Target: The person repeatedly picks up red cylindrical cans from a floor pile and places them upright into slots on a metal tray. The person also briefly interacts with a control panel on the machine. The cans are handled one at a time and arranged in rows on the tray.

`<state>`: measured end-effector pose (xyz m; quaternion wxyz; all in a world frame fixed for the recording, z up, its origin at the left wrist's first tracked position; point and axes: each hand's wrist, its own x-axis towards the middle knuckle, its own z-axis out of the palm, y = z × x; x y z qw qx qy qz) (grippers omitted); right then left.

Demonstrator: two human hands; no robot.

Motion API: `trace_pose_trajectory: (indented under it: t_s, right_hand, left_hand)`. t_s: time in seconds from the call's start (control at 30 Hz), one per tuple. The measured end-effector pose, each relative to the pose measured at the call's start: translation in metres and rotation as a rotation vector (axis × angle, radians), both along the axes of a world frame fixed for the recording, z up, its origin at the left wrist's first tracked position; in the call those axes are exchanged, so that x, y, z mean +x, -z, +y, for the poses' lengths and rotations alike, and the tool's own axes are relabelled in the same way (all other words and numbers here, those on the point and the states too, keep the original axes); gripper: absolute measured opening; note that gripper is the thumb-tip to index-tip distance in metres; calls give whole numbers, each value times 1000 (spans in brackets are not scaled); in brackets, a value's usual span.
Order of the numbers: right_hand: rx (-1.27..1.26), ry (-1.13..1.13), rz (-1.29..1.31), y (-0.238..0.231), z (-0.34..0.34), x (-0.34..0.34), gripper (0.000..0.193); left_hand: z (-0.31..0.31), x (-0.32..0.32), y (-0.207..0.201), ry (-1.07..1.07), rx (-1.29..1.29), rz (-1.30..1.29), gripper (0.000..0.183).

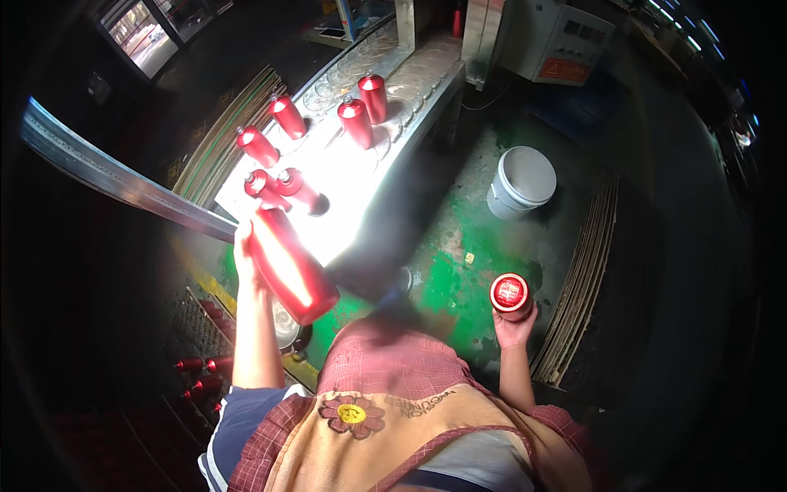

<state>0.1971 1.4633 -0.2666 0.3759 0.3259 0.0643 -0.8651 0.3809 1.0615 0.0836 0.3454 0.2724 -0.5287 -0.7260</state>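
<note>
My left hand (pixel 245 256) is wrapped round the upper part of a shiny red metal bottle (pixel 293 271), held tilted at the near end of the brightly lit table (pixel 328 221). Its base points down toward my apron. Out to the right, my right hand (pixel 515 331) grips a second red bottle (pixel 510 297) from below, its round base facing up at me. On the table stand several more red bottles with narrow necks; two of them, a front bottle (pixel 297 189) and its neighbour (pixel 264 188), are just beyond my left hand.
A metal rail (pixel 131 184) runs in from the left to the table. On the green floor at right stand a white bucket (pixel 502 204) and stacked thin sheets (pixel 584 283). More red bottles (pixel 205 384) lie at lower left. A grey control box (pixel 566 41) is behind.
</note>
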Motion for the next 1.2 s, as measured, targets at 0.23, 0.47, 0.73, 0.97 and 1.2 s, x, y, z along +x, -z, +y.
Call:
trace_pose_trajectory:
  t_s: [0.23,0.47,0.73,0.97,1.2]
  right_hand:
    - [327,117,169,-23,-80,-86,47]
    - [376,154,578,-127,-220,-189,43]
    - [596,7,1079,-277,-463,-316,53]
    - [695,-83,2114,-291,-760,-354,45]
    - [615,-369,2302,-213,-927,-303,43]
  left_hand:
    - [-260,-150,-60,-419,-740,-154,46]
    - [-481,-275,59,-558,-1139,-558,40]
    - [-572,-285,124,-552,-970,-880,35]
    - [-515,-262,50,-481,-835,-867,38]
    - [-379,-221,4,261,-452,-778,39]
